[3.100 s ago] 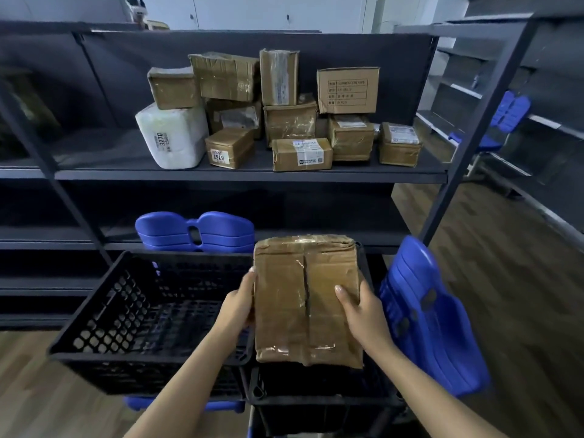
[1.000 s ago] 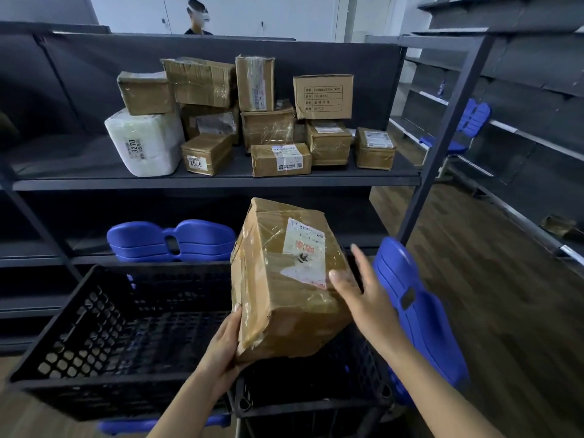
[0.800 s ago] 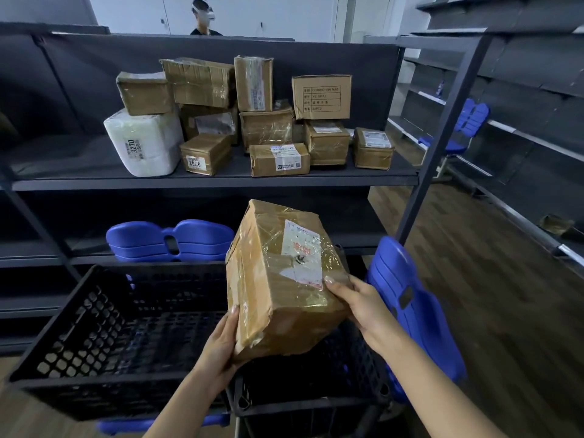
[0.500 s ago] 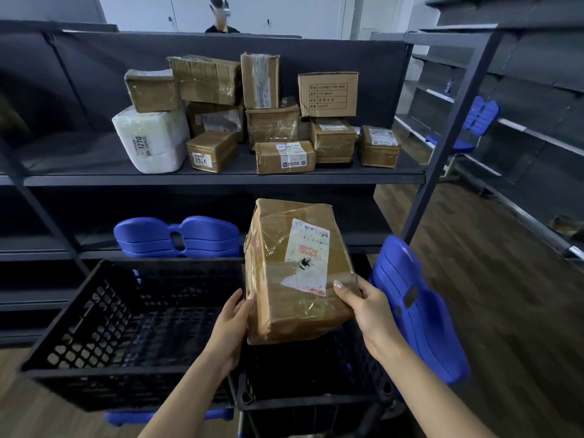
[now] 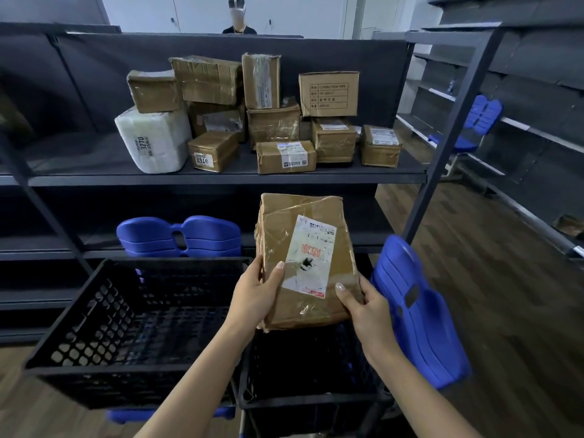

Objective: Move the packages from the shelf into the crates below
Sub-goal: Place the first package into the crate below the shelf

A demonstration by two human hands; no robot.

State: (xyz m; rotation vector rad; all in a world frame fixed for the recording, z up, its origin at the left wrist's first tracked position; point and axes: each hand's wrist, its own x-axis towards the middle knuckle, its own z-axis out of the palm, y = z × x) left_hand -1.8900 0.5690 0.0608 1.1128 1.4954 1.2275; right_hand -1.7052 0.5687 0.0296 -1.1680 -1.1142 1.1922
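I hold a brown taped cardboard package [image 5: 303,229] with a white shipping label facing me. My left hand [image 5: 254,294] grips its lower left edge and my right hand [image 5: 363,306] its lower right corner. The package hangs above the right black crate [image 5: 303,401], whose inside is dark. An empty black lattice crate [image 5: 94,371] stands to its left. On the dark shelf [image 5: 221,178] above lie several more brown boxes, among them a labelled carton [image 5: 328,94], plus a white wrapped parcel [image 5: 153,139].
Blue plastic seat shells [image 5: 178,237] are stacked on the lower shelf behind the left crate. A blue chair [image 5: 417,311] leans right of the right crate. A slanted shelf post [image 5: 448,121] rises on the right. A person [image 5: 238,14] stands behind the shelving.
The package was turned over so its label faces me, then squared upright. My left hand moved from beneath it up onto its left edge.
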